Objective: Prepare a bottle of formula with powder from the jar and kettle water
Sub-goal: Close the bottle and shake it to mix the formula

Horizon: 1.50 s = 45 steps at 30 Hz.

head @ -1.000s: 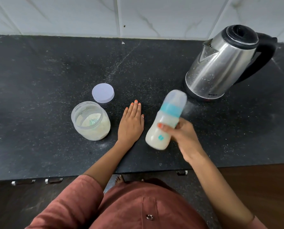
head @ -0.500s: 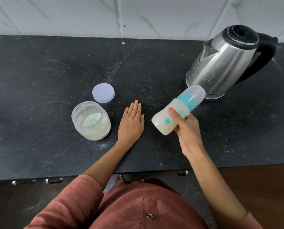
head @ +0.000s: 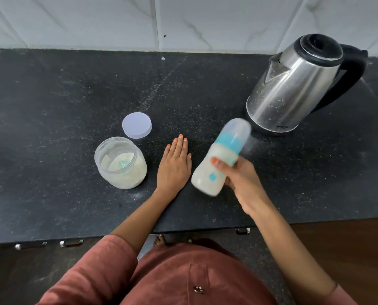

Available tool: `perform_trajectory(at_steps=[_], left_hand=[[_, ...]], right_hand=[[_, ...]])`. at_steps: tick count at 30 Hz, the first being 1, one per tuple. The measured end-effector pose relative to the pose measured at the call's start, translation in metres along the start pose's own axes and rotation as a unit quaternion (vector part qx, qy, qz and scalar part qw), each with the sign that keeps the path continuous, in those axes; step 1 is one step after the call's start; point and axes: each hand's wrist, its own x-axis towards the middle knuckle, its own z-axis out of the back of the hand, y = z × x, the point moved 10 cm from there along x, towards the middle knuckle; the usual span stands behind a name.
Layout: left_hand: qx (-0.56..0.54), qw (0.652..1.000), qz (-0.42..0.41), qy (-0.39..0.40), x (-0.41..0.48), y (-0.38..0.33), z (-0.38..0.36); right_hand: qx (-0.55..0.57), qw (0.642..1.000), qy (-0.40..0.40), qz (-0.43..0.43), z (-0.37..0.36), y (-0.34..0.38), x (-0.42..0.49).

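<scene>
Bottle [head: 219,159] of milky white liquid, capped, with a teal collar, sits just right of centre in the head view, tilted with its cap toward the upper right and blurred. The right hand [head: 243,179] grips its body, thumb curled across the front. The left hand [head: 173,166] lies flat, fingers straight, on the dark counter [head: 51,106] at centre. The open jar [head: 119,164] of powder stands left of it, its lid [head: 136,125] lying just above. The steel kettle [head: 293,89] stands upper right.

Shiny steel kettle [head: 293,89], clear plastic jar [head: 119,164], speckled matt counter [head: 51,106].
</scene>
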Motion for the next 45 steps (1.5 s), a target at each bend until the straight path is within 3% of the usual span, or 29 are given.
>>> perform_trajectory(at_steps=[3,9,15,20,30,35,45], left_hand=[[0.005,1.000,-0.002,0.015,0.000,0.000,-0.005],[0.000,1.000,0.001,-0.001,-0.001,0.000,-0.001],[0.017,1.000,-0.004,0.018,-0.001,0.000,-0.004],[0.001,1.000,0.004,-0.001,-0.001,0.000,0.001],[0.015,1.000,0.000,-0.010,0.001,-0.001,0.002],[0.017,1.000,0.002,-0.017,0.002,0.000,0.001],[0.028,0.999,0.015,-0.018,0.003,0.003,0.001]], right_hand=[[-0.110,0.990,0.084,-0.018,-0.012,-0.009,-0.009],[0.069,0.994,-0.088,0.021,0.021,0.004,0.009],[-0.120,0.991,0.061,0.000,-0.013,-0.012,-0.005],[-0.128,0.989,-0.024,0.065,0.005,0.008,0.013],[-0.266,0.936,-0.167,0.160,0.024,0.037,0.066],[-0.298,0.919,-0.201,0.161,0.030,0.046,0.097],[-0.295,0.920,-0.202,0.157,0.029,0.053,0.154]])
